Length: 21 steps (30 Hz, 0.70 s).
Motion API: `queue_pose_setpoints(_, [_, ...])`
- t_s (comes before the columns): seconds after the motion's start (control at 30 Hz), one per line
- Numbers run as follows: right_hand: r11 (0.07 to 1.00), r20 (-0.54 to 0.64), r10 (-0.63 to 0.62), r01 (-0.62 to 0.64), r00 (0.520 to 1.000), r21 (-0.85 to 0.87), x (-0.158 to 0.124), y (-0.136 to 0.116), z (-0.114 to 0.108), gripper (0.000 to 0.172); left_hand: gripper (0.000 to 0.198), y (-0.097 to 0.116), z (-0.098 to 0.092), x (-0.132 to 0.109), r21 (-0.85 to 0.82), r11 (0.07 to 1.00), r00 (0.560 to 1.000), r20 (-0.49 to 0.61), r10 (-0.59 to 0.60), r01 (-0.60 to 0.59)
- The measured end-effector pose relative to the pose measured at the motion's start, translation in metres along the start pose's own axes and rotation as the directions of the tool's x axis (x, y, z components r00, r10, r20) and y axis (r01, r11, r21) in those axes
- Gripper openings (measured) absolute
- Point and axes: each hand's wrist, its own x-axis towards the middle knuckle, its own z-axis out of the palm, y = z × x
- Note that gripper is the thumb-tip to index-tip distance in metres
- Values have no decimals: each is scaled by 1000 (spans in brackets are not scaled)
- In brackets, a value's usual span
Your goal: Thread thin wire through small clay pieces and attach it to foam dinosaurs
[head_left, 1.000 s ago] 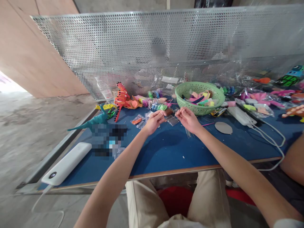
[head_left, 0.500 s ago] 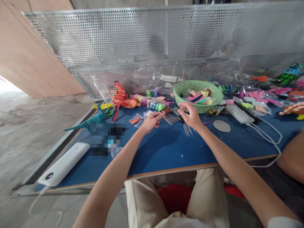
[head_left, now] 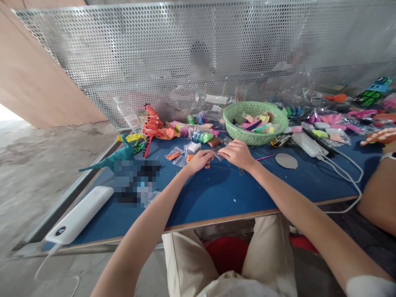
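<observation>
Over the blue table (head_left: 213, 202), my left hand (head_left: 200, 161) is closed, thumb against curled fingers. Close by on its right, my right hand (head_left: 237, 155) is pinched, its fingertips pointing at the left hand. What either one grips is too small to make out. Thin grey wires (head_left: 241, 170) lie partly hidden under my right hand. Just beyond the hands are a small brown packet (head_left: 214, 142) and a clear bag with something white (head_left: 194, 147). An orange piece in a clear bag (head_left: 173, 155) lies left of my left hand.
A green basket (head_left: 230, 128) of coloured pieces stands behind my right hand. Orange (head_left: 151, 126) and teal (head_left: 116, 159) dinosaur figures are at left, near a white power bank (head_left: 80, 214). A grey oval (head_left: 286, 161) and cabled white device (head_left: 309, 146) lie right. Another person's arm (head_left: 379, 185) is at far right.
My right hand has come down and left, closing the gap to my left hand. The left hand stays almost in place. The whole view has shifted slightly.
</observation>
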Motion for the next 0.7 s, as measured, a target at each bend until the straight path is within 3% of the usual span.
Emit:
queue_pose_setpoints(0.27, [997,-67,78,-80,995,-20,-2,14,1,22,47,-5,-13,4,159,984,995,-43,86,-78])
queue_pose_setpoints(0.4, [992,-84,121,-119,989,32,-4,21,-1,16,46,-6,-16,4,149,987,997,-40,73,-66])
queue_pose_setpoints(0.57, [915,54,292,-295,955,275,-9,20,-15,27,46,-8,-16,4,62,996,997,-49,67,-64])
queue_pose_setpoints(0.7, [882,125,432,-448,893,149,-9,19,-39,41,48,-8,-19,6,-38,990,984,-122,133,-138])
